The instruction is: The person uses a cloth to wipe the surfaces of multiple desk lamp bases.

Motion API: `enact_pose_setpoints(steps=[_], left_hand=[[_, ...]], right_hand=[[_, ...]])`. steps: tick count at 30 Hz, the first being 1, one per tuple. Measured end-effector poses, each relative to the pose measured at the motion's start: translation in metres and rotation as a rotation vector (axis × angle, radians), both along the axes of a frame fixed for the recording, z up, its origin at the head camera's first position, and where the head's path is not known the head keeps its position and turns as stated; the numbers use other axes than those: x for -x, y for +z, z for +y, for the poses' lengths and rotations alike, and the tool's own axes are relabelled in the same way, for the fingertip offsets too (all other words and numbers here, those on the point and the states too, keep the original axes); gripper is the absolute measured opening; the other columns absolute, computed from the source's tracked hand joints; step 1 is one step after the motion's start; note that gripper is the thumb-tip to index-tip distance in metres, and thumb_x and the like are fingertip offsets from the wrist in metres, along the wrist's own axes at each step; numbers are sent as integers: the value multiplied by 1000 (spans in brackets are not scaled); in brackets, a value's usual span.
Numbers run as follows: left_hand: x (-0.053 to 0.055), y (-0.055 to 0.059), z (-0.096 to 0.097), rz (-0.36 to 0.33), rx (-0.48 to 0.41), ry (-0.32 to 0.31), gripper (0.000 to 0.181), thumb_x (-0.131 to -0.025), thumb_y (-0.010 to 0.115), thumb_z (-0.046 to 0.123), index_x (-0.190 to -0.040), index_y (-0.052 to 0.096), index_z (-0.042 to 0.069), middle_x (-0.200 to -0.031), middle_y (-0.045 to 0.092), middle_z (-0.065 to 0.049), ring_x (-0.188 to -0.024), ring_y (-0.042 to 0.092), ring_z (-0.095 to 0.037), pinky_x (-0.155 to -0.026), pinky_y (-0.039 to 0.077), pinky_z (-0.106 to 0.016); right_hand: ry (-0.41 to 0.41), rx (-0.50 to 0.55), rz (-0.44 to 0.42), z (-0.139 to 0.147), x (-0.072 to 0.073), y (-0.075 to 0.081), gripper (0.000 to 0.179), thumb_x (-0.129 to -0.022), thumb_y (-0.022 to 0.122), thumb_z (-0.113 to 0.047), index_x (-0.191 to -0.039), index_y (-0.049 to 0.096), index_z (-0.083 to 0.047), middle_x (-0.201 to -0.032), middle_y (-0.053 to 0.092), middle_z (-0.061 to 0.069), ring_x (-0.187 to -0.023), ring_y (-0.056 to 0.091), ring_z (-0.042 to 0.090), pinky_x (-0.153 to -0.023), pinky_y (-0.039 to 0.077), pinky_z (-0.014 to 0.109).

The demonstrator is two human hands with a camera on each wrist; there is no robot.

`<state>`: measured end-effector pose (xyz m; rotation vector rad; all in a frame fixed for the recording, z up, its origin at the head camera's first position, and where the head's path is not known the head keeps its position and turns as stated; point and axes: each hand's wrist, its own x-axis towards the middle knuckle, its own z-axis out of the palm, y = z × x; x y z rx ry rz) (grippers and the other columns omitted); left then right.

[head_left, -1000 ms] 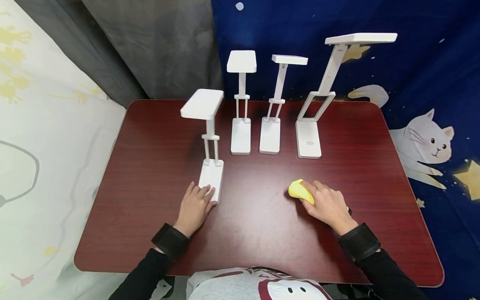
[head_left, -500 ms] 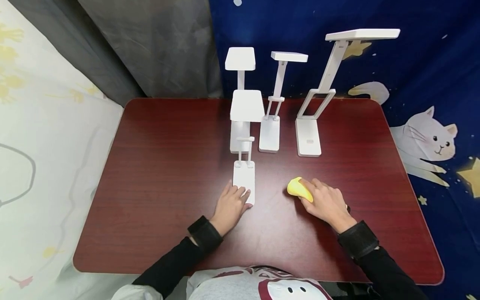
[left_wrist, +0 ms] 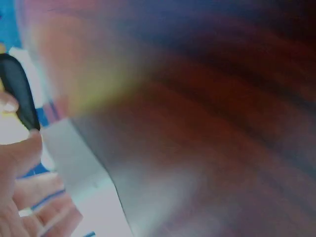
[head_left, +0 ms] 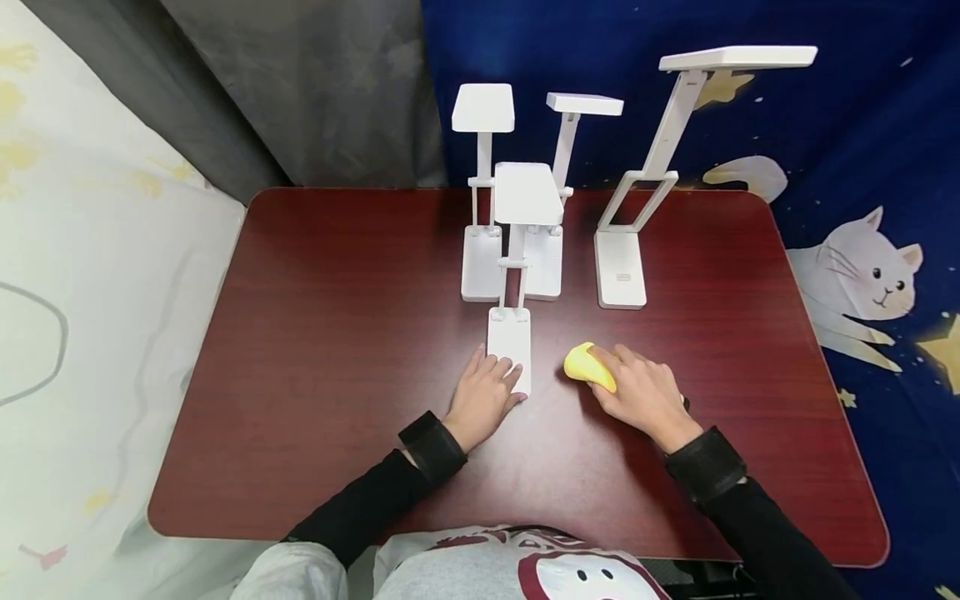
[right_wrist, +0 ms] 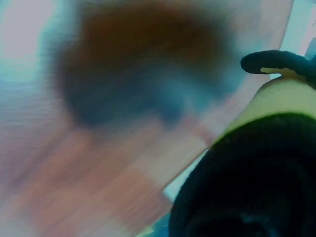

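Fingers of my left hand (head_left: 483, 402) lie over the near end of a white desk lamp's base, with the thumb at its right front corner, gripping it. This desk lamp (head_left: 510, 342) stands upright, and its head partly hides a lamp behind. My right hand (head_left: 645, 396) holds a smooth, rounded yellow object (head_left: 588, 365) just right of the lamp. Most of that object is under the palm, so its kind is unclear. In the left wrist view, part of the left hand (left_wrist: 37, 197) borders the white base (left_wrist: 86, 173). The right wrist view is largely blurred.
Behind stand a left white lamp (head_left: 481, 262), a middle white lamp (head_left: 543, 262) and a taller right lamp (head_left: 620, 271). They are near the back edge of the dark red table (head_left: 337, 333). A grey curtain (head_left: 345, 100) and a blue printed cloth (head_left: 585, 42) hang beyond.
My left hand has slid the desk lamp to the right, from the left of the row to in front of it. The right hand keeps the yellow object almost in place.
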<state>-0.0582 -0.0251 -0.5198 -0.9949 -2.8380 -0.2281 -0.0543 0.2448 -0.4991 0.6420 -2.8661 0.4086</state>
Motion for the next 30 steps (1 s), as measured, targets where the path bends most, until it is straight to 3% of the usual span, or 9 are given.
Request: enact_pose_setpoints(steps=[3, 6, 10, 14, 19, 25, 30], left_hand=[[13, 6, -14, -117, -80, 22, 51, -91, 71, 41, -130, 66, 9, -118, 66, -4, -112, 58, -21, -115, 24, -54], [31, 11, -30, -206, -124, 64, 74, -84, 77, 47, -141, 54, 6, -136, 59, -8, -128, 51, -23, -116, 15, -58], [54, 13, -40, -339, -73, 81, 116, -72, 81, 60, -156, 25, 1, -161, 28, -13, -149, 22, -25, -116, 5, -62], [67, 12, -41, -454, 7, 55, 131, -69, 80, 65, -159, 9, 2, -165, 9, -12, -152, 2, -21, -116, -2, -62], [71, 12, -37, -496, 73, 28, 130, -69, 82, 64, -159, 10, 4, -165, 10, -10, -152, 3, -21, -116, -5, -61], [71, 14, -35, -482, 111, 21, 127, -70, 81, 63, -159, 13, 4, -164, 16, -10, -152, 8, -22, -116, -3, -61], [72, 13, -34, -462, 126, 8, 127, -70, 80, 65, -159, 13, 2, -164, 17, -11, -152, 10, -23, -116, -1, -61]], right_hand=[[39, 23, 26, -14, 13, 6, 46, -76, 73, -22, -119, 67, -5, -83, 58, 9, -59, 54, 23, -42, 45, 43], [77, 36, 49, -30, 29, 12, 46, -76, 73, -22, -119, 67, -6, -86, 61, 11, -64, 58, 26, -43, 47, 46], [115, 31, 27, -51, 49, 18, 47, -78, 72, -24, -122, 67, -9, -88, 62, 11, -67, 61, 28, -45, 48, 47], [138, 1, -39, -68, 60, 19, 50, -80, 71, -26, -127, 66, -10, -93, 65, 12, -71, 64, 29, -48, 50, 47], [131, -34, -73, -77, 64, 16, 50, -81, 71, -25, -127, 66, -8, -98, 66, 15, -76, 67, 31, -51, 51, 50], [122, -73, -57, -84, 61, 9, 51, -80, 73, -23, -126, 65, -5, -104, 66, 17, -78, 67, 33, -51, 52, 50], [105, -103, -79, -91, 57, 5, 48, -82, 72, -22, -126, 66, -3, -102, 65, 19, -71, 65, 31, -49, 52, 47]])
